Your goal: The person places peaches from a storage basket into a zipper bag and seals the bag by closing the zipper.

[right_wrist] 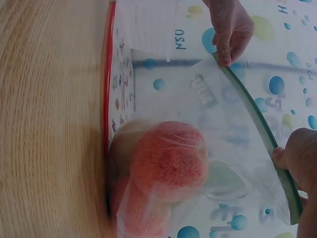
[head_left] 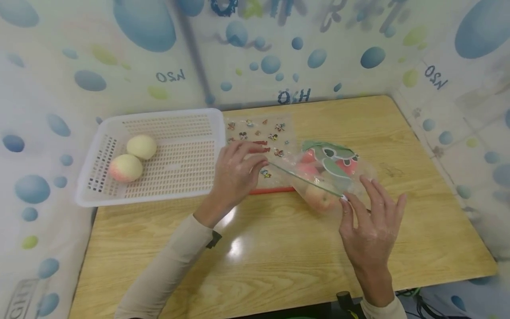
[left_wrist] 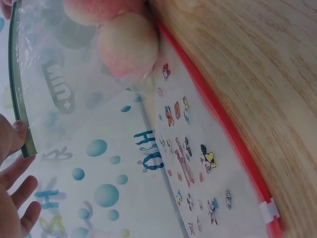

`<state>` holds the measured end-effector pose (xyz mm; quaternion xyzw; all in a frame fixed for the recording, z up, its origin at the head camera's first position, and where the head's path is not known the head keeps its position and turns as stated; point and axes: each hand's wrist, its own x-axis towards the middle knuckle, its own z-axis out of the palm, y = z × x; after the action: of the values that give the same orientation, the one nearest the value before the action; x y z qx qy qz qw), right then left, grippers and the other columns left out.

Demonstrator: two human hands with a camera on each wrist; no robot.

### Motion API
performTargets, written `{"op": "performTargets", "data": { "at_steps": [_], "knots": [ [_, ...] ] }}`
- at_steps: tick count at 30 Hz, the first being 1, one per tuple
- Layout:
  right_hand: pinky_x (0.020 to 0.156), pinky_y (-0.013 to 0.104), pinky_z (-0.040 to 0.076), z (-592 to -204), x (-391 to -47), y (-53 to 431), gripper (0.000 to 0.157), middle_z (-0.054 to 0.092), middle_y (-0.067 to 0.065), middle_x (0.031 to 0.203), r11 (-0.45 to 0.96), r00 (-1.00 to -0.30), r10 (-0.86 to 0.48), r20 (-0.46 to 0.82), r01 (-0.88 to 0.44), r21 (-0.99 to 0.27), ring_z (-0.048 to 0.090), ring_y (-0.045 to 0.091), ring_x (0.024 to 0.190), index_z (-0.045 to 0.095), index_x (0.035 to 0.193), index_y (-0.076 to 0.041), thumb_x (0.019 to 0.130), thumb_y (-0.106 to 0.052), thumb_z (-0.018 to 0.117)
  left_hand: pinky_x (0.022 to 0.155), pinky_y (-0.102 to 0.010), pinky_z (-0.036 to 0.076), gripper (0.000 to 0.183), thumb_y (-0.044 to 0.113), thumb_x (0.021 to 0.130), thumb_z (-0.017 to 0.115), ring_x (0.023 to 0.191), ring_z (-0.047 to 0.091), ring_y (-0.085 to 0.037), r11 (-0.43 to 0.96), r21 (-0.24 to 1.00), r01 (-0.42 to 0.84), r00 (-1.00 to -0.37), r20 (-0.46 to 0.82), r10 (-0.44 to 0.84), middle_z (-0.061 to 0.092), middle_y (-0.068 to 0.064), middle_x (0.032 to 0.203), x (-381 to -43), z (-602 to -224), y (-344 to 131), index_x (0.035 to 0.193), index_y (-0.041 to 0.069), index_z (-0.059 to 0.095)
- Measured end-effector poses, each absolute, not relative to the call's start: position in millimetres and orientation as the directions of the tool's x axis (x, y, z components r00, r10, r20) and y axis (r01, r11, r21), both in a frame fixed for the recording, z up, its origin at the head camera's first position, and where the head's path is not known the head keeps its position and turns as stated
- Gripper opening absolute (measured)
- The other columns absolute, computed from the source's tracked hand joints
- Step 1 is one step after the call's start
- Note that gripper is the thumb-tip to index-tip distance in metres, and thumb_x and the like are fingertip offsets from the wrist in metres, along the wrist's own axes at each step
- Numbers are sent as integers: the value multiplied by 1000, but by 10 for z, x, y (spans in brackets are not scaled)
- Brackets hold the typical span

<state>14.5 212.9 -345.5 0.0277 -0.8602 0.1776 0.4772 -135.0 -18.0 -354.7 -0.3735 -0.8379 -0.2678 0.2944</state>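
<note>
A clear zip bag (head_left: 336,170) with a green zip strip (head_left: 304,179) and a green printed pattern hangs low over the table. Inside it are several pink-and-cream peaches (right_wrist: 171,158), low in the bag. My left hand (head_left: 239,170) pinches one end of the strip between thumb and finger. Near the other end, my right hand (head_left: 370,230) pinches the strip beside a small white slider (head_left: 344,197), its other fingers spread. The strip is stretched between both hands, seen clearly as a green band (right_wrist: 252,109) in the right wrist view.
A white slotted basket (head_left: 183,195) on the left holds two peaches (head_left: 125,168). Beside it lies a flat clear bag with cartoon prints (head_left: 255,128) and a red zip edge (left_wrist: 213,99). The wooden table (head_left: 279,248) meets a bubble-patterned wall (head_left: 247,79) at the back.
</note>
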Motion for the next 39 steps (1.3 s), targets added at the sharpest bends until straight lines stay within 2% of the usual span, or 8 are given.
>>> {"op": "performTargets", "data": {
  "at_steps": [9,17,29,39],
  "knots": [
    [100,61,8,-3444,164,2152,11,58,13,117,933,-545,140,826,-208,-295,48,37,111,68,81,4,74,-4,68,78,-35,39,12,22,83,66,100,50,-21,596,236,768,-563,693,450,62,0,101,-1390,-3545,-204,84,12,72],
    [100,60,9,-3459,190,2197,11,57,13,119,936,-559,158,814,-177,-304,47,36,111,67,82,5,75,-3,68,80,-38,37,9,20,82,66,104,48,-21,630,237,739,-598,662,452,62,1,103,-1404,-3579,-249,83,14,72],
    [101,58,7,-3479,246,2290,16,51,15,124,931,-602,193,775,-137,-338,43,35,115,64,88,8,82,-7,63,81,-37,36,11,23,82,66,105,47,-20,672,234,703,-637,628,448,61,1,104,-1422,-3616,-294,83,14,73],
    [102,56,9,-3499,274,2354,20,52,15,121,919,-595,209,776,-151,-364,46,37,111,64,88,5,85,-14,62,79,-37,37,10,22,81,67,103,48,-21,678,231,698,-641,625,447,61,-1,103,-1437,-3631,-282,83,14,72]
  ]
}}
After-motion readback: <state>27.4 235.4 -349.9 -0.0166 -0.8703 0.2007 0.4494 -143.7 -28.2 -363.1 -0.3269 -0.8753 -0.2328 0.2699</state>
